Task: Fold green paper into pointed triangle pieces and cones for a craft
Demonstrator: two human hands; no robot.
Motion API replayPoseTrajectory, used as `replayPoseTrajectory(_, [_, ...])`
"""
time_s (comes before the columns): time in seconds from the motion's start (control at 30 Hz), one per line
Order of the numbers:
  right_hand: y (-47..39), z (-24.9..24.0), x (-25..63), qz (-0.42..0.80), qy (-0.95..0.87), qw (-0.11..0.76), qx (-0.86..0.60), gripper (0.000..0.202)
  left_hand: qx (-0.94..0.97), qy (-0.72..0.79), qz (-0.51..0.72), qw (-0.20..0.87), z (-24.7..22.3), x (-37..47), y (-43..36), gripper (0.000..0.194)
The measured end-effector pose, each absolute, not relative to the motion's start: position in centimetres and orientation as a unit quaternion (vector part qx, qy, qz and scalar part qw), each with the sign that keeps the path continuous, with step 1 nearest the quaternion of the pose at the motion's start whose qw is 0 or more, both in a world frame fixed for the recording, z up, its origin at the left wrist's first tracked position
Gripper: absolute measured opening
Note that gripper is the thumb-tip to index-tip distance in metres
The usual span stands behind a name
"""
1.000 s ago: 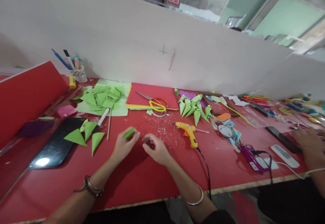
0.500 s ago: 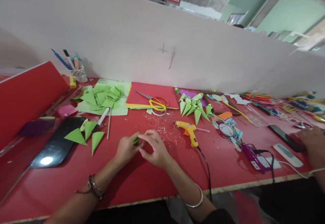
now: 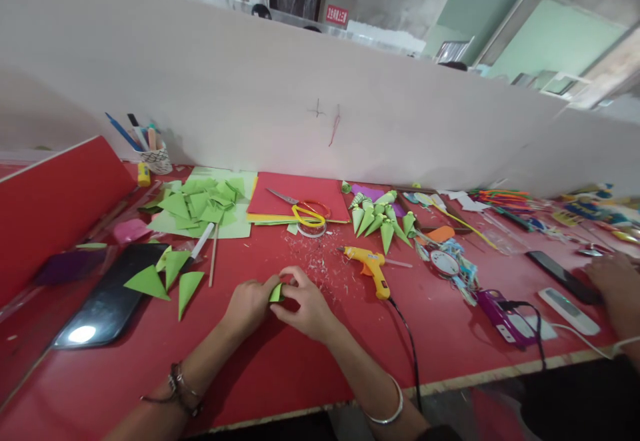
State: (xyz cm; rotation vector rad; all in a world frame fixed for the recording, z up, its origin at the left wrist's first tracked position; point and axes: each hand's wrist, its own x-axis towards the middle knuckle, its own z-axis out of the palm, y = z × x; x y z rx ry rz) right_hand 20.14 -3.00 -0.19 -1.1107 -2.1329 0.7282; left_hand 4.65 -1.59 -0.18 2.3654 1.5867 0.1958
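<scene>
Hands: left and right both pinching the green paper piece
Piece: between the fingers, above the red bench
Right side: yellow glue gun, lying near right hand

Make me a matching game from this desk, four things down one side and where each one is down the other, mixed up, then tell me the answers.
Things
1. scissors
2. glue gun
3. pens
4. small green paper

Places
A. in the patterned cup
B. at the fingers of the left hand
C. on the red sheets
D. right of both hands, on the table

Pairs: 1-C, 2-D, 3-A, 4-B
</scene>
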Motion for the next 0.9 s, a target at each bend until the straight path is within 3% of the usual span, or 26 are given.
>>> replayPoseTrajectory(0.2, [-2.6, -0.9, 20.4, 0.312, -0.812, 0.28, -0.407, 0.013, 0.833, 0.532, 0.031, 0.15, -0.3, 4.9, -1.5, 0.037])
replayPoseTrajectory(0.37, [-2.5, -0.7, 20.3, 0.348, -0.771, 0.338, -0.413, 0.012, 0.845, 0.499, 0.049, 0.187, -0.1, 4.7, -1.3, 0.033])
replayPoseTrajectory(0.5, [-2.4, 0.0, 20.4, 0.386, -0.71, 0.411, -0.421, 0.013, 0.83, 0.429, 0.16, 0.319, 0.5, 4.2, -1.0, 0.023])
replayPoseTrajectory(0.6, [-2.2, 0.3, 20.5, 0.392, -0.68, 0.443, -0.433, 0.016, 0.762, 0.41, 0.251, 0.433, 0.6, 3.8, -0.6, 0.036])
replayPoseTrajectory(0.9, [-2.2, 0.0, 20.5, 0.397, -0.689, 0.443, -0.414, 0.016, 0.664, 0.464, 0.318, 0.493, 0.0, 4.2, -0.6, 0.049])
